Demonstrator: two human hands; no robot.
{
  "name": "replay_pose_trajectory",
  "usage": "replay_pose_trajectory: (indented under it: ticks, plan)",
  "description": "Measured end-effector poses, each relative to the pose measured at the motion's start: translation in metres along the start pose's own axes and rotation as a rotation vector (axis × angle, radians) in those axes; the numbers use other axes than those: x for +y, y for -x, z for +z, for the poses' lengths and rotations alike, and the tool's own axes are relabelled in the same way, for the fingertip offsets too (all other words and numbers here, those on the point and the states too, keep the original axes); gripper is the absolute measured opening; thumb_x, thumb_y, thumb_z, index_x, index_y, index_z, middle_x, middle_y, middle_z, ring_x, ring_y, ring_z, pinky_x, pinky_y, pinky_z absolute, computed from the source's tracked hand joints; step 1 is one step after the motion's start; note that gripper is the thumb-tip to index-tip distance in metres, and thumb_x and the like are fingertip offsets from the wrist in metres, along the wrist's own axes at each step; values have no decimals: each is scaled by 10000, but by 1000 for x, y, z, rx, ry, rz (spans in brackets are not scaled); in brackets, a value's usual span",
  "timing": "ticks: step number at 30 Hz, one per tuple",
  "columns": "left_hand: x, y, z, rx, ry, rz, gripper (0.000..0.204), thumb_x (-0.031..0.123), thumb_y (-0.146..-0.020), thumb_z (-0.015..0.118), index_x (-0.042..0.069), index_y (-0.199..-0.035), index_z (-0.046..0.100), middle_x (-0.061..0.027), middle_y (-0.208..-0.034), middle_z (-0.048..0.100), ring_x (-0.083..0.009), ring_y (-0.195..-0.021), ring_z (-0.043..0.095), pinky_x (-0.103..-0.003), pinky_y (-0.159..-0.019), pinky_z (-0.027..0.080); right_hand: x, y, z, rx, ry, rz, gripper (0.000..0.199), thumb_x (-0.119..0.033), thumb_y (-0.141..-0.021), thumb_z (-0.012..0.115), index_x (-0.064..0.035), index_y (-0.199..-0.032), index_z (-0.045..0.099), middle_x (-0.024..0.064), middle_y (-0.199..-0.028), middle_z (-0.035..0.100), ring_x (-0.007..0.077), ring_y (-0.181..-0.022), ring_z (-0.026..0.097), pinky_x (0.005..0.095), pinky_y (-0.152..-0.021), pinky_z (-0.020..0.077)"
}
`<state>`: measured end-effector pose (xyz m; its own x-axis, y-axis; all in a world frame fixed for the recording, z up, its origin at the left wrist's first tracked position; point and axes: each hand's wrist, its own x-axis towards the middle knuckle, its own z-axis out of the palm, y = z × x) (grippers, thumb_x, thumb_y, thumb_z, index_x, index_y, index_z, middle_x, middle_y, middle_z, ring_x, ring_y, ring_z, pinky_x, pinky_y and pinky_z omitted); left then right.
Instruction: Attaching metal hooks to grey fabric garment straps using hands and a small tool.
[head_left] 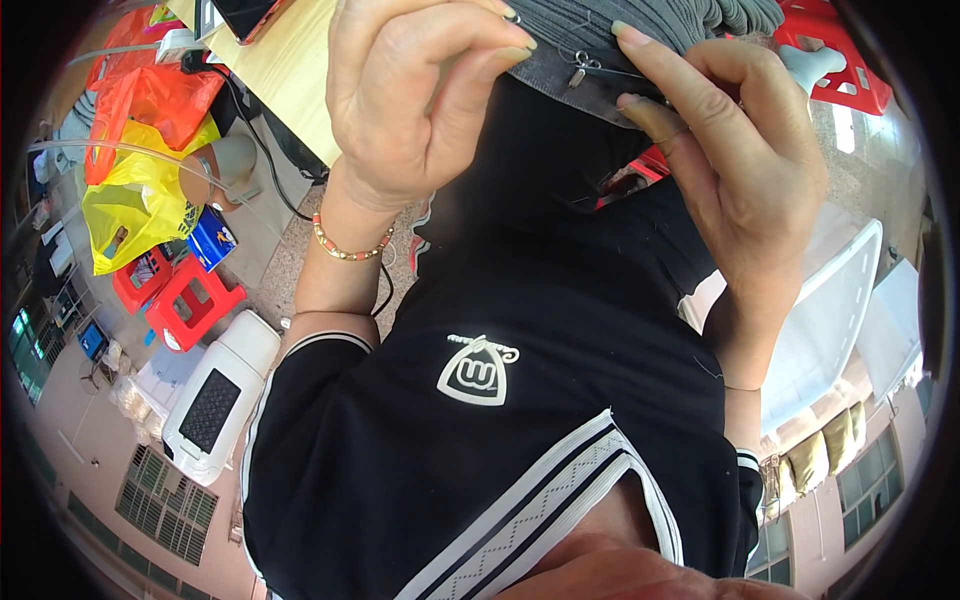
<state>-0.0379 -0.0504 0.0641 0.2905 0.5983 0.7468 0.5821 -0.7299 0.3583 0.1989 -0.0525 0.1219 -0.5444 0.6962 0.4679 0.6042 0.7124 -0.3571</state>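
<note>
My left hand [410, 110] is closed in a pinch at the upper middle, with a small shiny metal piece [513, 18] at its fingertips. What kind of piece it is cannot be made out. My right hand [735, 150] is raised to the right, its index finger and thumb apart. Between the hands, a small silver metal fitting, like a zipper pull [579, 70], lies against dark grey cloth [560, 88]. From it a thin bluish strip runs toward the gap between my right finger and thumb. My right palm is hidden. Ribbed grey fabric [660, 18] is bunched beyond.
A pale wooden tabletop [290, 75] is at the upper left, with a black cable [262, 150] beside it. Red and yellow plastic bags [140, 190], a red stool [190, 300] and a white bin [222, 395] stand left. To the right are a red stool [850, 80] and a translucent tub [830, 320].
</note>
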Motion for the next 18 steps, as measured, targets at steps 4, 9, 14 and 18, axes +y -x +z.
replay_pose_trajectory:
  ticks: [4, 9, 14, 18]
  plan:
    - [-3, 3, 8, -39, 83, -1, 110, 64, -939, 646, 17, -1038, 652, -141, -1046, 660, -228, -944, 646, -301, -851, 508, -5, -2, -3, -25, 69, 13, 441, -29, -673, 828, -68, -1108, 759, 40, -866, 533, 149, -711, 517, 274, -595, 422]
    - [2, 6, 12, -37, 45, -52, 167, -5, -887, 683, 16, -1048, 650, -131, -1055, 676, -220, -965, 637, -300, -874, 494, -12, -3, -3, -6, 104, 38, 437, -54, -676, 832, -101, -1106, 768, 29, -861, 544, 145, -716, 521, 276, -599, 427]
    - [2, 8, 12, -31, 63, -71, 208, -23, -864, 700, 16, -1061, 645, -126, -1050, 684, -216, -976, 630, -297, -880, 482, -19, -3, -3, -10, 190, 36, 424, -87, -690, 829, -133, -1107, 774, 12, -870, 570, 147, -714, 529, 274, -607, 438]
    - [2, 7, 14, -27, 67, -72, 216, -29, -863, 699, 13, -1067, 642, -126, -1051, 683, -218, -974, 631, -298, -879, 484, -24, -3, -3, -41, 233, 99, 414, -99, -694, 822, -145, -1103, 777, 2, -872, 580, 143, -705, 522, 275, -607, 438]
